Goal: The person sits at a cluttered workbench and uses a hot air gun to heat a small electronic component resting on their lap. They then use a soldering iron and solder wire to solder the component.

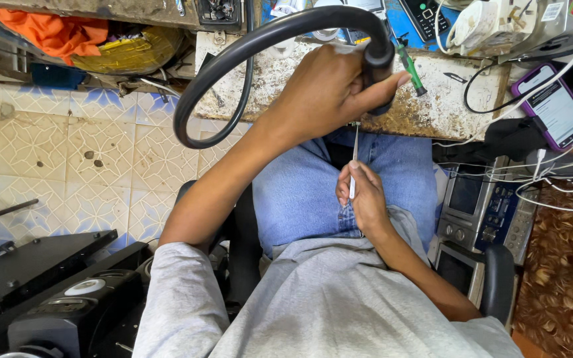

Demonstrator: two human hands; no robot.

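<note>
Upper centre: left hand (pixel 329 89) clenched round black hose handle (pixel 378 59) at bench edge (pixel 432 109); below, right hand (pixel 365 195) pinching thin white tool (pixel 353 169), mid-repair, steady aim probably needed next.

A worn, stained workbench (pixel 445 106) runs along the far side. On it lie a green-handled screwdriver (pixel 409 66), a purple-cased phone (pixel 553 106) at the right, and white cables (pixel 552 66) (tangled, trailing off the edge).
</note>
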